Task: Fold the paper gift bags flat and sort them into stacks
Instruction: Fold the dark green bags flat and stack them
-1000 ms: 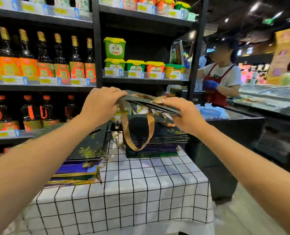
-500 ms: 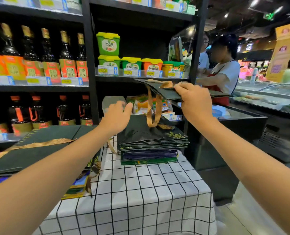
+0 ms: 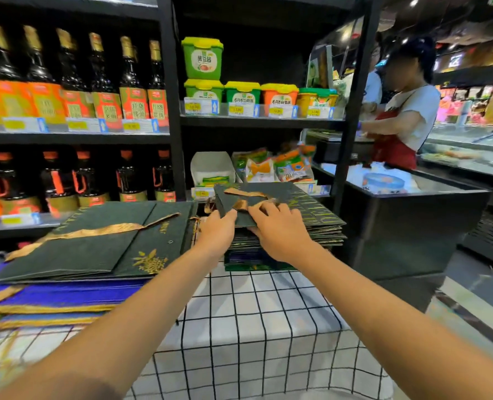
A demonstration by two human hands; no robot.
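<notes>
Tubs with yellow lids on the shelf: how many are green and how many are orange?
Green tubs: 3
Orange tubs: 1
Total: 4

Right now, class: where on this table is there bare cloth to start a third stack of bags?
Bare checked cloth lies in front of the right stack, beside the left stack and between the forearms. The back is crowded: both stacks sit nearly side by side, and both hands rest on the right one.
</notes>
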